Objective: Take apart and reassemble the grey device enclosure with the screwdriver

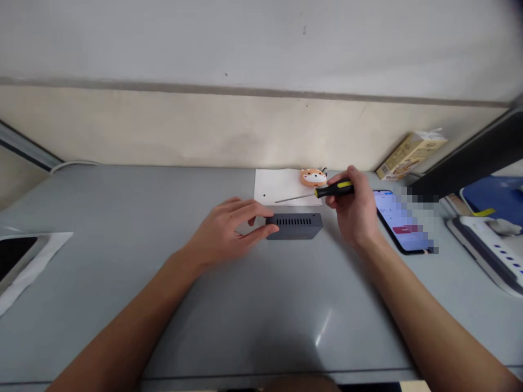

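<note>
Left hand (pixel 223 231) touches a dark vented box (pixel 294 226); right hand (pixel 351 204) grasps a screwdriver (pixel 335 189).
The left fingers (pixel 261 228) rest loosely on the box's left end, not clenched, and seem to keep it steady. The box lies on the grey desk (pixel 163 326), just in front of a white paper (pixel 278 187), and the screwdriver's tip points left above this paper. A phone (pixel 398 223) lies beside the right hand, and the desk has wide open room before the box.
</note>
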Available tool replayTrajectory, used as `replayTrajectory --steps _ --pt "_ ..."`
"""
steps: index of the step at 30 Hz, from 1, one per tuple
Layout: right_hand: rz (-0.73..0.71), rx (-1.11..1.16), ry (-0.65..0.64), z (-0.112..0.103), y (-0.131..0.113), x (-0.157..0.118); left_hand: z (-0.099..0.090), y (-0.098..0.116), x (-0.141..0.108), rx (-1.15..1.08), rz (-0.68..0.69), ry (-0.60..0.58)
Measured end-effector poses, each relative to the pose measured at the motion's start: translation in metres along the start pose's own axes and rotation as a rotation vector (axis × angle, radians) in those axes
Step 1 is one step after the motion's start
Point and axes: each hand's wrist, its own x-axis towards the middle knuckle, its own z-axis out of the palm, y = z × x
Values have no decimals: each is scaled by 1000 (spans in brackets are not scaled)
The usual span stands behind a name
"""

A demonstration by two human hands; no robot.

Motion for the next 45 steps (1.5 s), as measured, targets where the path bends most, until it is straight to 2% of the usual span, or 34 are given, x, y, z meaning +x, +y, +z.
replayTrajectory --steps 4,9,13,16,21,26,29,34,39,45 --pt "26 -173 0 4 6 -4 4 1 -1 25 79 16" --pt "38 -344 -140 10 10 -14 6 3 -2 62 63 5" --pt "43 -389 -242 10 14 -15 7 4 -2 83 52 -23" --pt "47 -351 -266 9 16 -14 11 4 -3 69 108 -6" --pt "110 -212 -194 8 17 -11 18 8 -4 63 157 -8" --pt "176 -48 -94 3 12 -2 24 18 0 111 149 82" --pt "139 108 -30 -4 4 6 29 25 3 112 149 109" --pt "76 347 139 -21 -16 18 36 27 3 123 159 81" --pt "2 376 76 -34 -22 23 37 28 5 138 160 100" --pt "-10 314 50 -34 -17 23 38 34 7 186 135 54"
